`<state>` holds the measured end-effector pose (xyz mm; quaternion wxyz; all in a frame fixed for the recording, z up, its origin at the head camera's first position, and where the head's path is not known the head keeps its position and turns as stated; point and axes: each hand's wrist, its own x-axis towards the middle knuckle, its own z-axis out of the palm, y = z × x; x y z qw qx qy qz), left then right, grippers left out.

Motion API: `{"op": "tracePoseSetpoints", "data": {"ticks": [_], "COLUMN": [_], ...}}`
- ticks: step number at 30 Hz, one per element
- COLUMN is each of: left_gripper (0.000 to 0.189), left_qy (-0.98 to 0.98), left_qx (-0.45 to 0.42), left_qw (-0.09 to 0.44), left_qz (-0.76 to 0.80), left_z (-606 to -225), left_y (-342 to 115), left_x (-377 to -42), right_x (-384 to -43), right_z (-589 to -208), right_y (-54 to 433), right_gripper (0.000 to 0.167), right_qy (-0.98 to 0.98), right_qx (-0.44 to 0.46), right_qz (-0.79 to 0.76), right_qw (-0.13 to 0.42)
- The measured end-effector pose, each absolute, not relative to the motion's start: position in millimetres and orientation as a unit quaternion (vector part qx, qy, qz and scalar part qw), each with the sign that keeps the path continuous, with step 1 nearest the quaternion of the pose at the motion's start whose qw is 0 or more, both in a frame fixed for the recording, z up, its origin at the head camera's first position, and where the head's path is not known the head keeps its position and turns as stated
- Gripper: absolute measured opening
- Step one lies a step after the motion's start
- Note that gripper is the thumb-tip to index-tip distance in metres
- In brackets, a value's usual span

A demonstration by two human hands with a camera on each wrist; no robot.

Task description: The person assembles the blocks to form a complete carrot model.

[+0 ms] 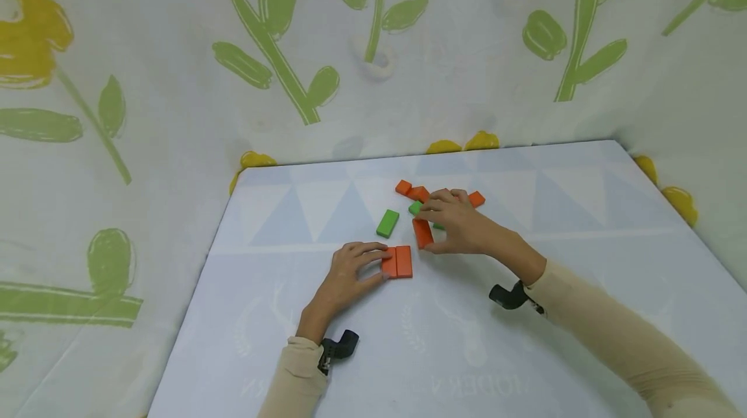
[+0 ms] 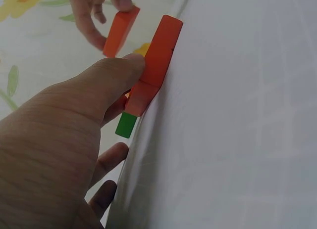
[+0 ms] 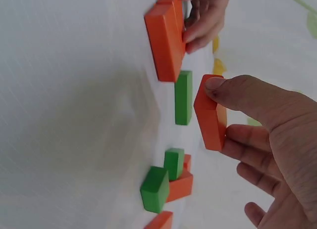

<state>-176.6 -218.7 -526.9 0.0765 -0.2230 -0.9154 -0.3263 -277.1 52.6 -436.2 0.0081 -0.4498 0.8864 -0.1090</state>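
Two orange rectangular wooden blocks lie side by side on the table, their long sides together. My left hand [image 1: 348, 272] holds the left orange block [image 1: 389, 263] between thumb and fingertips. The other orange block [image 1: 404, 262] lies against it on the right. My right hand [image 1: 461, 222] pinches a third orange block [image 3: 210, 115] by its ends, thumb at one end and fingers at the other, raised above the table. In the left wrist view this raised block [image 2: 121, 31] appears beyond the pair, tilted.
A green block [image 1: 388, 223] lies alone beyond the pair. More green blocks [image 3: 155, 189] and orange blocks [image 3: 179, 186] lie loosely grouped near my right hand, partly hidden by it in the head view. Flowered cloth [image 1: 408, 100] hangs behind the table's far edge.
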Motion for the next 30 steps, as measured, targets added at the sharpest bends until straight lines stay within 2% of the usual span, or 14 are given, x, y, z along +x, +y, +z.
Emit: {"op": "tracePoseSetpoints", "data": {"ticks": [12,24,30], "left_gripper": [0.038,0.038,0.038], "left_qy": [-0.911,-0.912,-0.904], "left_qx": [-0.229,-0.221,-0.234], "left_qw": [0.081,0.078,0.098], "left_qz": [-0.333,-0.337,-0.345], "left_z": [-524.3,-527.2,-526.6], "left_y": [-218.4,-220.8,-219.4], "left_x": [-174.3,-175.4,-174.9], "right_x": [-247.1,-241.6,-239.2], "right_z": [-458.2,-473.3,-475.5], "right_y": [53.3,45.7,45.6], "right_gripper": [0.056,0.059,0.059], "right_qy": [0.883,0.884,0.889], "right_qx": [-0.455,-0.452,-0.444], "right_qz": [-0.117,-0.122,-0.111], "right_qw": [-0.016,-0.011,-0.009]}}
